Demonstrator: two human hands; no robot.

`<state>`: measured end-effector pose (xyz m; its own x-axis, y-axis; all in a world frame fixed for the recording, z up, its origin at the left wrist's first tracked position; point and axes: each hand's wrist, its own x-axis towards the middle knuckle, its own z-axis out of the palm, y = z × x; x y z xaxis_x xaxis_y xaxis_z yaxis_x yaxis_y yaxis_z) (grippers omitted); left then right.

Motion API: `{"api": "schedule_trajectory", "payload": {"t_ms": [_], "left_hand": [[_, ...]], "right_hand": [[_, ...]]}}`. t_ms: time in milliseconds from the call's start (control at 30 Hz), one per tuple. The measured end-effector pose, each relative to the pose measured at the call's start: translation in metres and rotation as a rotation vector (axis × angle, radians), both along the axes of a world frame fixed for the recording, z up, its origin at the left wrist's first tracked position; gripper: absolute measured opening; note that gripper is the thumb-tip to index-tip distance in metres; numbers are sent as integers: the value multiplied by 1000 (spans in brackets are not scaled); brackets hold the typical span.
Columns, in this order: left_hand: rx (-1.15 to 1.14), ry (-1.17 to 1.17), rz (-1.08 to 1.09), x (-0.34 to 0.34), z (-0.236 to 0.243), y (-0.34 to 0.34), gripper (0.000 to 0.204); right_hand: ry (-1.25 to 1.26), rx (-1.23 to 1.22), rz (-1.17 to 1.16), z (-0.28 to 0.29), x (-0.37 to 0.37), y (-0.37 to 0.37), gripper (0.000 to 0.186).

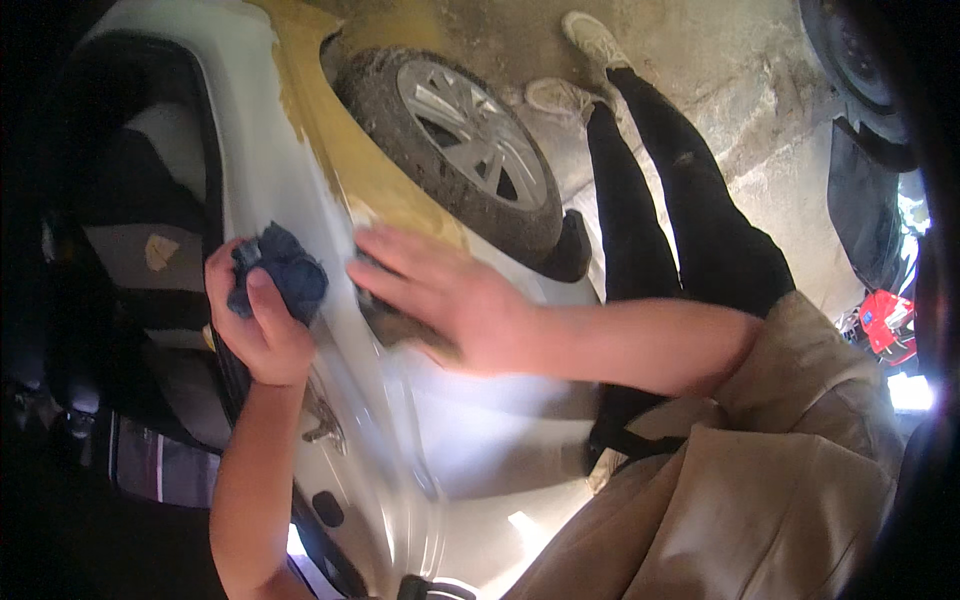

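Observation:
My left hand [262,325] is closed round a crumpled dark blue cloth [285,275], beside the car's door opening. Its thumb presses on the cloth. My right hand [470,305], smeared by motion, lies over the car's body panel [470,420] near the rear wheel arch. Under its outstretched fingers and thumb is a dark, flat, block-like thing [395,318], mostly hidden. The panel is whitish, with an ochre patch [350,150] running along the wheel arch and up the pillar.
A dusty tyre with a silver spoked wheel [475,135] sits within the arch. The open doorway shows a dark and grey car seat [150,250]. My legs [700,200] stand on a stained concrete floor [720,60]. Another wheel [850,55] and a red object [888,325] are at the right.

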<state>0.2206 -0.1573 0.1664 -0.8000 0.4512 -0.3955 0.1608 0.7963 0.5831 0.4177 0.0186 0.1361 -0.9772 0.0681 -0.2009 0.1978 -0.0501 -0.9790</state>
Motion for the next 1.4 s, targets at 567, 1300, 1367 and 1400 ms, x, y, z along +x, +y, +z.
{"api": "schedule_trajectory", "payload": {"t_ms": [567,1300,1367,1400], "left_hand": [[70,15,8,0,-1,1,36],[14,-13,74,-1,-2,-4,39],[-15,-3,55,0,0,-4,40],[-26,5,45,1,-1,-4,40]], "right_hand": [[48,177,30,1,-2,3,71],[57,30,-7,12,10,-2,67],[-28,19,-41,3,2,-5,67],[-77,7,-43,-3,-2,-1,68]]}}
